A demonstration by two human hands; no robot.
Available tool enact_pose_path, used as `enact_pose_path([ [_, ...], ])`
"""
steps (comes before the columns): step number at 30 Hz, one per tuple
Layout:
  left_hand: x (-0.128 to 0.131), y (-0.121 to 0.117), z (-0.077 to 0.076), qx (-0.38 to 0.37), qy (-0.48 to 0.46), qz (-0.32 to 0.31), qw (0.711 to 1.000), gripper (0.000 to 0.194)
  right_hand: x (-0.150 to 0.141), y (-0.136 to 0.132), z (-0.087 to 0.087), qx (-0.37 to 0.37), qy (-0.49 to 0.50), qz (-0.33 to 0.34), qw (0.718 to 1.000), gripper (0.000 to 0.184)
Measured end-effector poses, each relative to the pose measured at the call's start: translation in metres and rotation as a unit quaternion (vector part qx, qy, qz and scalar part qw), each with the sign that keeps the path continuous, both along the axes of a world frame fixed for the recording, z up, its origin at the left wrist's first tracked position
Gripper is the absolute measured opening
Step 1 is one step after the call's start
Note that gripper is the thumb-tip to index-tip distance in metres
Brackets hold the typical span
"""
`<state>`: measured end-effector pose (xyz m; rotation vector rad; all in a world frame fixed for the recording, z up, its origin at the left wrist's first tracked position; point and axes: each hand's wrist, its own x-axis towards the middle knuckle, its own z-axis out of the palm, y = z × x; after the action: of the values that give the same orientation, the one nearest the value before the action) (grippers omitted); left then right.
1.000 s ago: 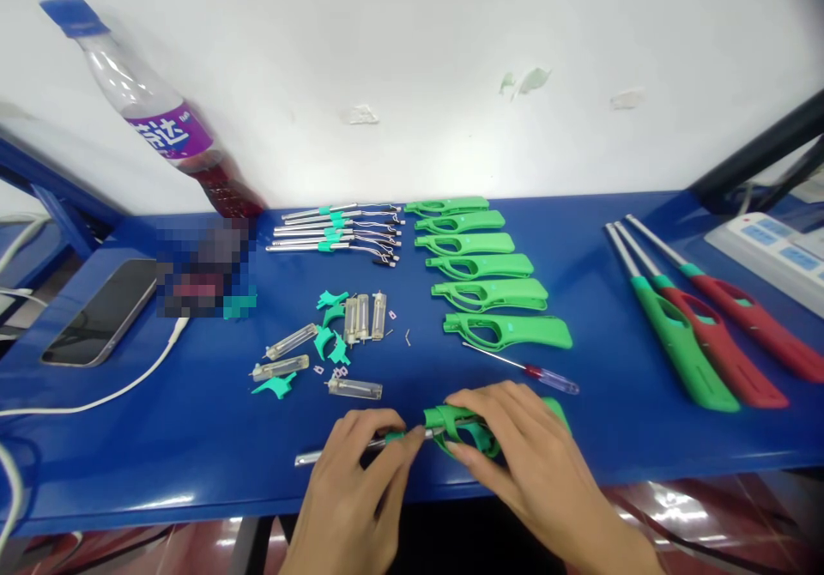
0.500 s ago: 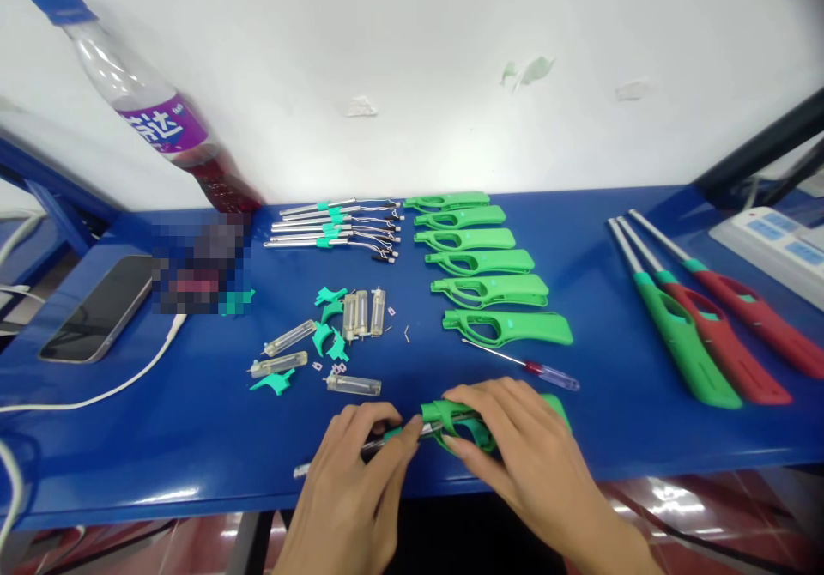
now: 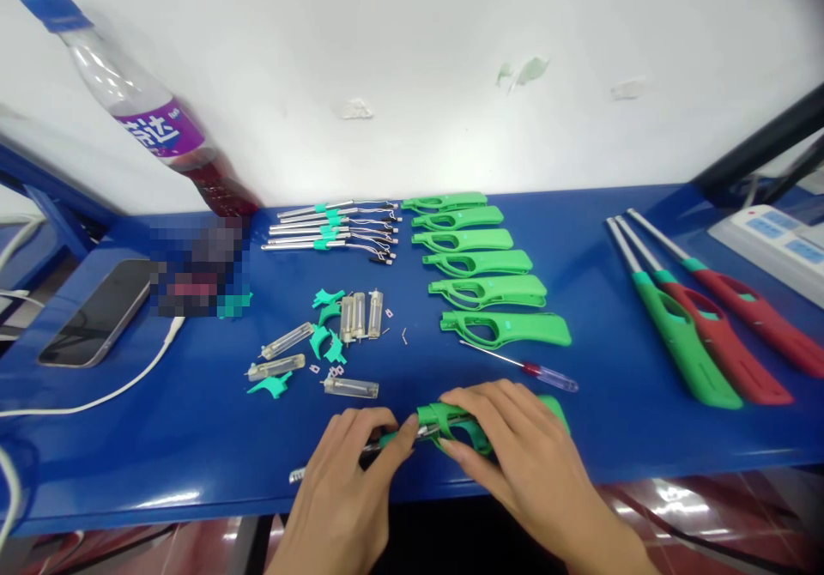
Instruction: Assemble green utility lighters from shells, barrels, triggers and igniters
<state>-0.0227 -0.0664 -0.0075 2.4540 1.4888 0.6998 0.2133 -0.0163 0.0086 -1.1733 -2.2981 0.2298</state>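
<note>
Near the table's front edge, my right hand (image 3: 521,450) is closed around a green lighter body (image 3: 433,413), which is partly hidden under the fingers. My left hand (image 3: 357,472) pinches a metal lighter tube (image 3: 297,475) whose inner end meets the front of that body. Just beyond lies a screwdriver (image 3: 544,374) with a clear handle. Further back, several green lighter shells (image 3: 528,329) form a column. To the left are clear fuel tanks (image 3: 351,387), teal triggers (image 3: 269,385) and tiny loose pieces.
Metal tubes with wires (image 3: 302,231) lie in a row at the back. A soda bottle (image 3: 154,129) and a phone (image 3: 96,313) with a white cable stand left. On the right are long lighters (image 3: 688,343) and a power strip (image 3: 778,240). The blue table (image 3: 212,438) meets a white wall.
Both hands keep their hold, with the tube and body still together. My left fingers have shifted slightly along the joint. The whole view has moved a little.
</note>
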Motion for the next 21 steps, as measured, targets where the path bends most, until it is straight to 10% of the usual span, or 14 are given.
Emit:
enact_pose_path([
  [21, 0.004, 0.010, 0.009, 0.003, -0.020, -0.009, 1.000, 0.047, 0.001, 0.000, -0.001, 0.001, 0.002, 0.006, 1.000, 0.032],
])
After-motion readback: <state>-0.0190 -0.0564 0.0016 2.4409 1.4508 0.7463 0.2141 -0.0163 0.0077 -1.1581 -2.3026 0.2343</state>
